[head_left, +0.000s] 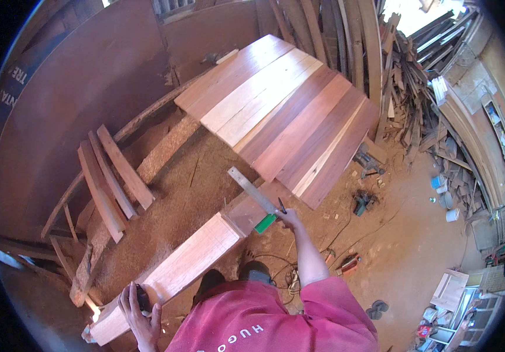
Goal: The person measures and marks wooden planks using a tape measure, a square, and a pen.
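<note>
My right hand (pixel 288 219) is closed on a try square with a green handle (pixel 265 223) and a long metal blade (pixel 251 190). A thin dark pencil-like stick (pixel 282 205) pokes up from the same fingers. The blade points away to the upper left, above a brown board. At the lower left, my left hand (pixel 139 317) curls around a dark rounded object (pixel 143 297) against a long pale timber beam (pixel 191 258). What kind of object that is cannot be made out. The beam runs diagonally in front of me, its far end near the square.
A wide panel of joined planks (pixel 290 111) lies ahead. Several loose boards (pixel 104 176) rest at left over sawdust. A power tool (pixel 364 202) and cords lie on the floor at right. Scrap wood (pixel 408 88) is piled far right, near buckets (pixel 452 215).
</note>
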The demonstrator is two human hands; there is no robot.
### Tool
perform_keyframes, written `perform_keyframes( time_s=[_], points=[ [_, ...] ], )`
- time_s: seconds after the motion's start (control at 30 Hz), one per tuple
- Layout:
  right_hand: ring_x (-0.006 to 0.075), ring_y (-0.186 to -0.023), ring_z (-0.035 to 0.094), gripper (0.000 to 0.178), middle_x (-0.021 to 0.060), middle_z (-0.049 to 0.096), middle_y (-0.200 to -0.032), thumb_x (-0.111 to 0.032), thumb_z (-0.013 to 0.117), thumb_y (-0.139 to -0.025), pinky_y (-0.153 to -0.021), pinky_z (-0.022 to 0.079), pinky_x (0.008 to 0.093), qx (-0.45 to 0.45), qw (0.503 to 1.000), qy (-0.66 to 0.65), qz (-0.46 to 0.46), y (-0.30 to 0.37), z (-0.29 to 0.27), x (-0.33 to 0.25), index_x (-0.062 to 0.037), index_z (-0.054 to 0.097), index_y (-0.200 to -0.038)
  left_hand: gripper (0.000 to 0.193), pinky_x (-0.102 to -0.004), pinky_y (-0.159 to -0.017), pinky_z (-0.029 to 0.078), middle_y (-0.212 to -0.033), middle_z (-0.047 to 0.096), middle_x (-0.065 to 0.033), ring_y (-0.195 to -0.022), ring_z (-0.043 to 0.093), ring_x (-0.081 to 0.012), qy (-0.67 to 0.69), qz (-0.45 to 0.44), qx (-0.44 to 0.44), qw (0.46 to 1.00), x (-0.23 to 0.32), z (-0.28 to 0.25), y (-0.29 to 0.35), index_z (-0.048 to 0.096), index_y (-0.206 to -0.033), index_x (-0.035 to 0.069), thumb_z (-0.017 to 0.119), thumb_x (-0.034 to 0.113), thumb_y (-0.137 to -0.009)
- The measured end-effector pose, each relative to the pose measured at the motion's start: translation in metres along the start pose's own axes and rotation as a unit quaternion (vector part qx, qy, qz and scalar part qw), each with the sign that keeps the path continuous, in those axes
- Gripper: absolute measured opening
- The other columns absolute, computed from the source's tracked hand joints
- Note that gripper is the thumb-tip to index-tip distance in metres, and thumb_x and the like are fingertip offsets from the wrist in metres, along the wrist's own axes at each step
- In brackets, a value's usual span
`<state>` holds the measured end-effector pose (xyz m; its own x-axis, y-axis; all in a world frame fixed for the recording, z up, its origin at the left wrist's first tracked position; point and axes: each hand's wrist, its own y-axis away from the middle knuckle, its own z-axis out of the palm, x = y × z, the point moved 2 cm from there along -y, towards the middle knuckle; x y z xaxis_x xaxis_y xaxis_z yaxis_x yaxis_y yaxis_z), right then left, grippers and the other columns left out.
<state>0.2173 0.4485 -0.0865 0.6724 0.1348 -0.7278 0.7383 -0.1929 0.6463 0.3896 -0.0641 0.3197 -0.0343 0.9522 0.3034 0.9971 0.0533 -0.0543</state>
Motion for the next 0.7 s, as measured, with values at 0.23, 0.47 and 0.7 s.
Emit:
perform_keyframes(
  time_s=[0.23, 0.47, 0.7],
  points=[
    [0.0107, -0.057, 0.051, 0.038, 0.0004, 0.058, -0.072, -0.044, 0.068, -0.099, -0.046, 0.039, 0.0320, 0.227, 0.965, -0.063, -0.116, 0.037, -0.028, 0.012, -0.0091, 0.064, -0.083, 0.077, -0.0496, -0.110, 0.040, -0.139, 0.050, -0.0264, -0.126, 0.050, -0.0419, 0.115, -0.070, -0.005, 0.991, -0.023, 0.008, -0.006, 0.037, -0.156, 0.000, 0.073, 0.025, -0.092],
    [0.0080, -0.068, 0.055, 0.042, 0.0002, 0.062, -0.088, -0.040, 0.059, -0.106, -0.063, 0.046, 0.0277, 0.282, 0.862, -0.243, -0.344, 0.307, 0.042, -0.201, -0.0005, 0.072, -0.110, 0.103, -0.0285, -0.077, 0.051, -0.092, 0.069, -0.0102, -0.084, 0.065, -0.0164, 0.519, -0.019, 0.119, 0.847, -0.020, -0.012, -0.003, 0.025, -0.160, -0.001, 0.079, 0.048, -0.087],
    [0.0056, -0.068, 0.055, 0.036, 0.0016, 0.067, -0.090, -0.032, 0.075, -0.097, -0.060, 0.044, 0.0221, -0.294, 0.840, 0.105, -0.443, 0.453, 0.215, -0.269, 0.0000, 0.074, -0.113, 0.114, -0.0395, -0.086, 0.054, -0.105, 0.067, -0.0139, -0.091, 0.067, -0.0267, 0.470, 0.225, 0.016, 0.853, -0.007, -0.027, 0.020, 0.023, -0.161, 0.004, 0.092, 0.037, -0.076]
  ],
)
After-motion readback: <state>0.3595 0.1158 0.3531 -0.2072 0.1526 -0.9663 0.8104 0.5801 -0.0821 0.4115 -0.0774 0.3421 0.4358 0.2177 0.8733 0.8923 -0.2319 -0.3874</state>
